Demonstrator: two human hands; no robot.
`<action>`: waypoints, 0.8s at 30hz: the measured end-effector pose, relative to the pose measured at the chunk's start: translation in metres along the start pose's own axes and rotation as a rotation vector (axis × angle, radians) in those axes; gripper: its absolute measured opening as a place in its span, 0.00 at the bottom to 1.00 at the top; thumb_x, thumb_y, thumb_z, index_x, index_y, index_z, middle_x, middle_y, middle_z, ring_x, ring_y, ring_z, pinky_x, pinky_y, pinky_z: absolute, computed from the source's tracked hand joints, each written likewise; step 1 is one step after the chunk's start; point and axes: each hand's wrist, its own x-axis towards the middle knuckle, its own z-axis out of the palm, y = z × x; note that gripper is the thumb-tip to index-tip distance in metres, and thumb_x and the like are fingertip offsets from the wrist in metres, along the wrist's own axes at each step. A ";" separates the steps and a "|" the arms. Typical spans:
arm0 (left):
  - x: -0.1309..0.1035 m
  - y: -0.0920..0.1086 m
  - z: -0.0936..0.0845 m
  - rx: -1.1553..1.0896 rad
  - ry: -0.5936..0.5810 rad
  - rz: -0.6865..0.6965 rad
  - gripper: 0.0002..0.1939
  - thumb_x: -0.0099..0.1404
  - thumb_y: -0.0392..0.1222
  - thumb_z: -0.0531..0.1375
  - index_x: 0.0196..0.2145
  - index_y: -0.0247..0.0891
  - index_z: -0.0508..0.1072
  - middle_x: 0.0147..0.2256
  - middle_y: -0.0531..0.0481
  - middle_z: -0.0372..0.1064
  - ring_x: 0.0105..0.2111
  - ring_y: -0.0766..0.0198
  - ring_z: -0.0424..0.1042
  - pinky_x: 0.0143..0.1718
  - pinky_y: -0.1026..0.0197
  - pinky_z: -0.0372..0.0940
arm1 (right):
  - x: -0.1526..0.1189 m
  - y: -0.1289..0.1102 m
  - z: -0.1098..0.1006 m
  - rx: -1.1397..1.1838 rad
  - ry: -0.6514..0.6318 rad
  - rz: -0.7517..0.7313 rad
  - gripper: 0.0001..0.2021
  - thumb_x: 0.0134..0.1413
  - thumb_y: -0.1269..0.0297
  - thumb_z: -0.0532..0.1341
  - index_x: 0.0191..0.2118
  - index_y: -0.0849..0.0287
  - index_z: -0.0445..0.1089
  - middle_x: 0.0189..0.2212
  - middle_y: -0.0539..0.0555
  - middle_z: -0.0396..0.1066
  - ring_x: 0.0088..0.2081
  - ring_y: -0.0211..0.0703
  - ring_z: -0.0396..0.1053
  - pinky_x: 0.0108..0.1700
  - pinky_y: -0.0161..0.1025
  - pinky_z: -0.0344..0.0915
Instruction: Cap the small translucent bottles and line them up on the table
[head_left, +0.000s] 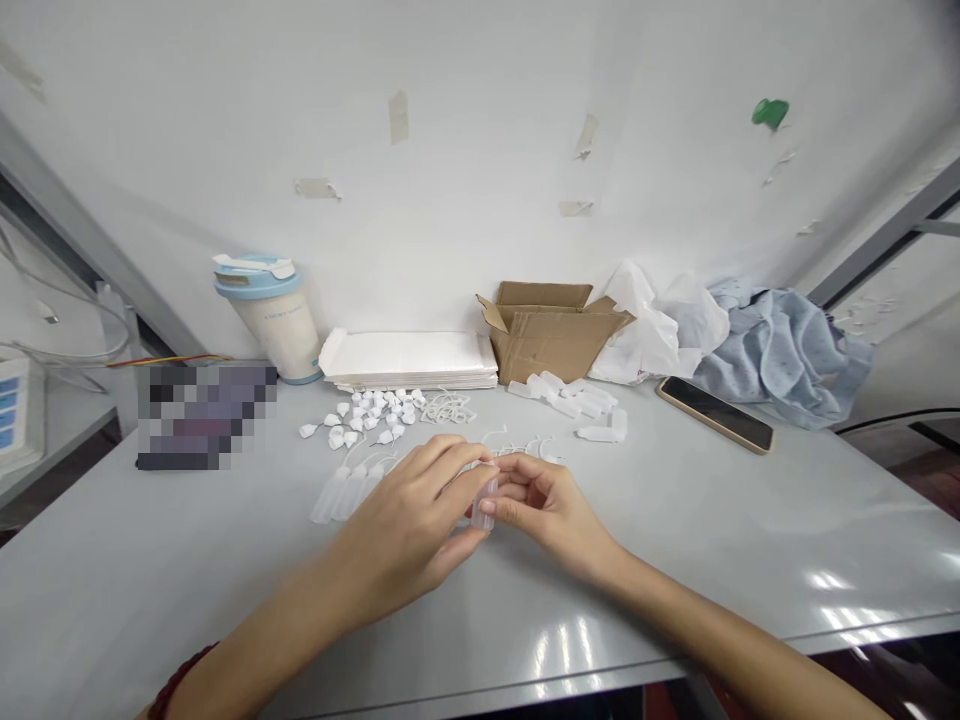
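One small tube (pixel 484 508) looks pale, translucent and slender.

Beyond the left hand (pixel 412 505), a cream cup (pixel 281 328) wears a light blue lid (pixel 257 279); beyond the right hand (pixel 561 510), the box (pixel 551 345) is brown, the cloth (pixel 784 350) pale blue with dark specks, the phone (pixel 714 413) black

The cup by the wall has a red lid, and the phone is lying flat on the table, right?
Not quite: the head view shows that the cup has a light blue lid, not a red one. The phone does lie flat on the table.
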 end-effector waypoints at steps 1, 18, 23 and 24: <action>0.001 0.000 -0.002 -0.009 -0.006 -0.006 0.16 0.63 0.31 0.57 0.48 0.35 0.65 0.46 0.42 0.66 0.49 0.54 0.63 0.48 0.50 0.64 | 0.000 0.000 0.000 -0.010 -0.002 0.000 0.14 0.48 0.62 0.67 0.41 0.59 0.71 0.31 0.52 0.75 0.36 0.41 0.74 0.41 0.40 0.68; -0.112 0.006 -0.034 0.050 -0.121 -0.321 0.26 0.58 0.43 0.63 0.54 0.49 0.66 0.50 0.49 0.70 0.52 0.53 0.67 0.48 0.53 0.70 | 0.004 -0.016 -0.017 -0.127 0.131 -0.115 0.18 0.57 0.49 0.57 0.34 0.62 0.71 0.26 0.54 0.73 0.24 0.40 0.72 0.29 0.38 0.69; -0.126 0.002 -0.027 0.092 -0.116 -0.324 0.25 0.58 0.45 0.63 0.53 0.48 0.67 0.49 0.49 0.71 0.50 0.53 0.69 0.45 0.55 0.71 | 0.008 -0.015 -0.020 -0.170 0.184 -0.109 0.18 0.58 0.50 0.57 0.33 0.62 0.71 0.26 0.54 0.73 0.24 0.39 0.71 0.29 0.38 0.68; -0.127 0.001 -0.026 0.095 -0.112 -0.323 0.25 0.58 0.45 0.63 0.53 0.47 0.67 0.49 0.49 0.71 0.50 0.53 0.69 0.45 0.55 0.71 | 0.008 -0.015 -0.021 -0.176 0.190 -0.109 0.18 0.58 0.50 0.57 0.32 0.62 0.71 0.26 0.54 0.73 0.24 0.39 0.71 0.29 0.38 0.68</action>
